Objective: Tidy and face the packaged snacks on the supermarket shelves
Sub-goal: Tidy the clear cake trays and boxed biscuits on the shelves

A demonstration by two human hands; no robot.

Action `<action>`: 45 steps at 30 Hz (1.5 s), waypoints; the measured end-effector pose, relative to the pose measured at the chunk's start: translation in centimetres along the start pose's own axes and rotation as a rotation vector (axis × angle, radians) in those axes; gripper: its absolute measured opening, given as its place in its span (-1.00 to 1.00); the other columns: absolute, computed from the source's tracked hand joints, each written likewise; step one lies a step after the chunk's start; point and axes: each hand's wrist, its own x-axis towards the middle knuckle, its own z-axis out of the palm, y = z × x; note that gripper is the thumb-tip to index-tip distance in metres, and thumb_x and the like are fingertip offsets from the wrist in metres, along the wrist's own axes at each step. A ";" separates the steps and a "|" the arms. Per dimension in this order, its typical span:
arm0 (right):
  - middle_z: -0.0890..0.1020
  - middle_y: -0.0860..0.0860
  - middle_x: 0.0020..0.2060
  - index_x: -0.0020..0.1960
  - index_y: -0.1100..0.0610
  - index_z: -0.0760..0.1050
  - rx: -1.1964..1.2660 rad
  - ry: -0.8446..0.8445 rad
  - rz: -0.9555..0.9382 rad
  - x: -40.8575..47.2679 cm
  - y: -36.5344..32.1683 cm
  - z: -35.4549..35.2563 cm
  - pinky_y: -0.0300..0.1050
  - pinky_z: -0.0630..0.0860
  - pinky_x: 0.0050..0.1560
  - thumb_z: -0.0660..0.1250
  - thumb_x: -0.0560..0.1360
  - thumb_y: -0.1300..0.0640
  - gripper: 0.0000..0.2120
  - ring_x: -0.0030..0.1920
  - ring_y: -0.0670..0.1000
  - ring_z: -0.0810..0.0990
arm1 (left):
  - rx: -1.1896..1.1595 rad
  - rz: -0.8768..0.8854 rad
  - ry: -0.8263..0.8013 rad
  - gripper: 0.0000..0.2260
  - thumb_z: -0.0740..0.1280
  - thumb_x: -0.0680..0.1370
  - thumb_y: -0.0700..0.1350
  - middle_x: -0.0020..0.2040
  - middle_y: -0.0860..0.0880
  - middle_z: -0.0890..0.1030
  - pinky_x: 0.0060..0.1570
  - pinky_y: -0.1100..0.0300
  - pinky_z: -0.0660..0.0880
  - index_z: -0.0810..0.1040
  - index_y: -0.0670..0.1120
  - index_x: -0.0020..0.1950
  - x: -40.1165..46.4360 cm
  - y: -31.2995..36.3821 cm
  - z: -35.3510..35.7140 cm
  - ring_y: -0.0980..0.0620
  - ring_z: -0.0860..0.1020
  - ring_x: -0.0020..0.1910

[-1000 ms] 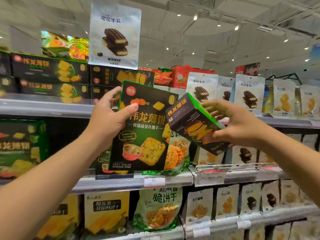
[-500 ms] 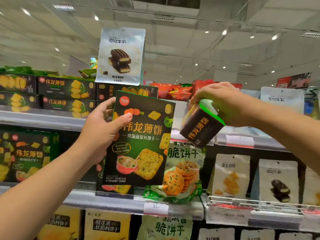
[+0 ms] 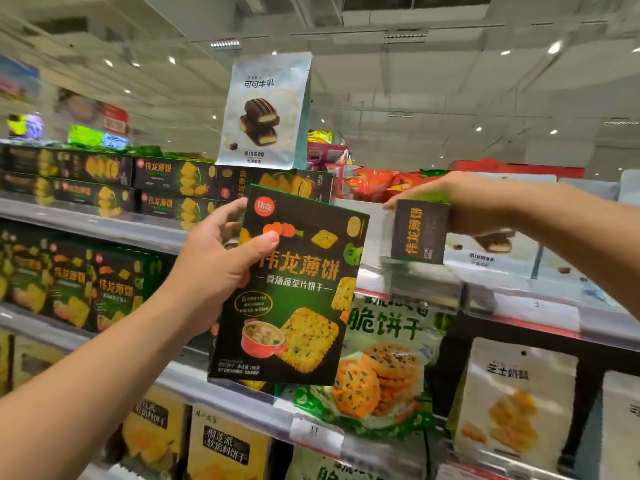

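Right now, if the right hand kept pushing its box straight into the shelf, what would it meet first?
Probably the white chocolate-biscuit bags on the upper shelf, just behind the small dark box that the right hand holds; depth is unclear.

A supermarket aisle: long metal shelves (image 3: 104, 230) with clear price-tag strips (image 3: 317, 433) run in tiers, packed with rows of identical biscuit boxes (image 3: 173, 176) and snack pouches (image 3: 512, 407). A high ceiling with recessed spotlights (image 3: 554, 46) stretches above.
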 end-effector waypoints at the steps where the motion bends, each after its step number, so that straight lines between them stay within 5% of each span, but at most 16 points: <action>1: 0.56 -0.28 0.17 0.30 -0.29 0.47 0.002 -0.027 0.025 0.1 0.3 -0.3 -0.18 0.53 0.04 0.42 0.47 0.23 -0.45 0.06 -0.14 0.60 | 0.012 -0.005 -0.003 -0.25 0.59 0.24 0.13 0.27 -0.13 0.55 -0.43 0.36 0.50 0.44 0.13 0.40 0.0 -0.1 0.2 -0.04 0.57 0.05; 3: 0.60 -0.36 0.06 0.13 -0.38 0.54 0.192 -0.079 0.121 0.1 0.8 -1.2 -0.16 0.62 -0.08 0.31 0.49 0.42 -0.35 -0.04 -0.14 0.66 | 0.018 -0.013 0.001 -0.27 0.58 0.25 0.12 0.28 -0.12 0.55 -0.45 0.37 0.49 0.44 0.15 0.39 0.0 -0.1 0.7 0.02 0.56 -0.05; 5: 0.71 -0.14 -0.03 -0.02 -0.24 0.67 0.367 -0.053 0.220 0.4 1.5 -1.9 -0.01 0.66 -0.21 0.16 0.46 0.51 -0.35 -0.12 0.00 0.71 | 0.014 -0.015 0.018 -0.28 0.56 0.23 0.12 0.27 -0.12 0.55 -0.48 0.37 0.47 0.45 0.18 0.37 0.3 0.0 1.2 0.08 0.53 -0.17; 8: 0.70 0.13 -0.04 0.01 0.05 0.66 0.482 -0.018 0.369 1.0 0.5 -2.8 0.01 0.63 -0.30 0.31 0.53 0.11 -0.84 -0.20 0.17 0.71 | 0.013 -0.001 -0.003 -0.28 0.55 0.24 0.11 0.24 -0.13 0.57 -0.50 0.39 0.44 0.45 0.14 0.39 0.8 0.0 1.6 0.08 0.58 -0.16; 11: 0.63 0.15 0.03 0.13 0.03 0.54 0.372 -0.242 0.520 2.0 -1.5 -3.6 0.00 0.63 -0.29 0.35 0.38 -0.32 -0.49 -0.19 0.20 0.71 | 0.002 -0.005 -0.026 -0.29 0.54 0.25 0.09 0.23 -0.14 0.58 -0.49 0.40 0.43 0.45 0.12 0.39 1.2 -0.1 1.9 0.07 0.58 -0.12; 15: 0.61 0.20 0.06 0.13 0.14 0.55 0.224 -0.351 0.639 3.0 -3.8 -3.9 0.04 0.65 -0.23 0.48 0.37 -0.16 -0.52 -0.16 0.23 0.71 | -0.032 -0.037 -0.054 -0.28 0.55 0.24 0.07 0.26 -0.14 0.56 -0.47 0.37 0.46 0.45 0.12 0.39 1.6 -0.5 1.9 -0.04 0.59 0.02; 19: 0.65 0.23 -0.07 0.09 0.24 0.55 0.164 -0.339 0.651 2.6 -3.1 -3.6 0.12 0.64 -0.17 0.47 0.42 0.18 -0.72 -0.18 0.26 0.69 | -0.041 -0.066 -0.081 -0.32 0.55 0.27 0.06 0.26 -0.14 0.56 -0.36 0.25 0.55 0.46 0.14 0.38 1.8 -1.2 0.9 -0.15 0.62 0.10; 25: 0.55 0.08 0.03 0.24 0.02 0.47 0.046 -0.296 0.674 2.1 -1.2 -2.2 0.17 0.54 0.11 0.35 0.39 0.42 -0.49 0.02 0.13 0.54 | -0.070 -0.099 -0.076 -0.33 0.56 0.27 0.05 0.28 -0.15 0.54 -0.28 0.15 0.59 0.47 0.15 0.37 2.0 -2.1 -0.3 -0.15 0.64 0.09; 32: 0.54 0.08 0.16 0.29 0.03 0.43 0.078 -0.309 0.655 2.3 0.0 0.4 0.14 0.50 0.16 0.35 0.37 0.42 -0.44 0.12 0.13 0.51 | -0.037 -0.136 -0.055 -0.18 0.61 0.13 0.19 0.31 -0.07 0.54 -0.08 -0.06 0.63 0.46 0.20 0.37 2.1 -3.0 -1.8 -0.17 0.60 0.17; 36: 0.47 0.03 0.32 0.38 0.00 0.39 0.155 -0.151 0.546 3.3 -0.4 1.8 0.08 0.42 0.29 0.42 0.47 0.04 -0.50 0.26 0.09 0.47 | -0.031 -0.143 -0.064 -0.20 0.62 0.15 0.21 0.31 -0.05 0.55 -0.24 0.09 0.60 0.46 0.21 0.36 1.8 -3.5 -2.3 -0.16 0.59 0.18; 40: 0.57 -0.01 0.21 0.22 -0.09 0.48 0.113 -0.090 0.456 4.0 -0.8 2.8 -0.06 0.53 0.05 0.37 0.52 -0.04 -0.72 0.11 0.03 0.55 | -0.002 -0.132 -0.065 -0.24 0.59 0.18 0.21 0.31 -0.05 0.56 -0.26 -0.08 0.60 0.46 0.21 0.36 1.7 -3.8 -2.6 -0.14 0.57 0.19; 45: 0.61 -0.07 0.09 0.09 -0.13 0.52 0.165 -0.066 0.423 4.1 -0.8 2.9 -0.13 0.53 -0.12 0.40 0.50 0.04 -0.81 -0.01 -0.07 0.57 | -0.068 -0.150 -0.089 -0.25 0.63 0.22 0.07 0.31 -0.10 0.55 0.07 -0.23 0.58 0.47 0.15 0.37 1.4 -4.0 -2.8 -0.16 0.62 0.15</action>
